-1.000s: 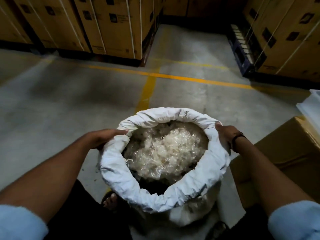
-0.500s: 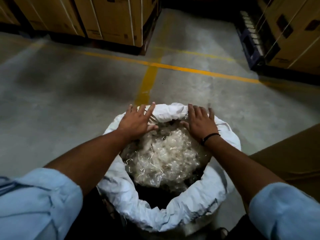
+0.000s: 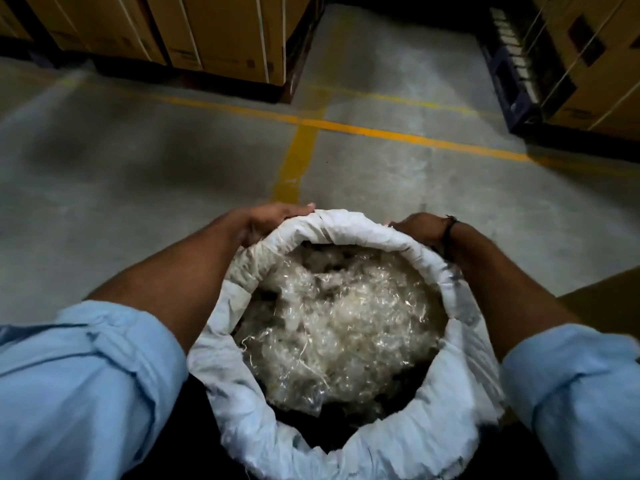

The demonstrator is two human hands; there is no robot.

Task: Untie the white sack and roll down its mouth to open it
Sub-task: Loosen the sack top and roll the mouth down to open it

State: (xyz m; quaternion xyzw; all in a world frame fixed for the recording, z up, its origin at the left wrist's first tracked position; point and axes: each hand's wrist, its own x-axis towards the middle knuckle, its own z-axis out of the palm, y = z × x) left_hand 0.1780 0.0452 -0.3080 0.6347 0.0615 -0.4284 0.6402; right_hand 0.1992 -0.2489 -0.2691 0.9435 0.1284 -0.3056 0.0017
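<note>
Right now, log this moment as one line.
white sack: open, mouth rolled down | left hand: grips far rim | right hand: grips far rim | inside: clear plastic scraps

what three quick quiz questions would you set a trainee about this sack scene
1. True or false: the white sack is tied shut.
2. The left hand and right hand grip the sack's rolled rim at: A) the near side B) the far side C) underneath
3. Fill in: the painted floor lines are ____.
Key: 1 false; 2 B; 3 yellow.
</note>
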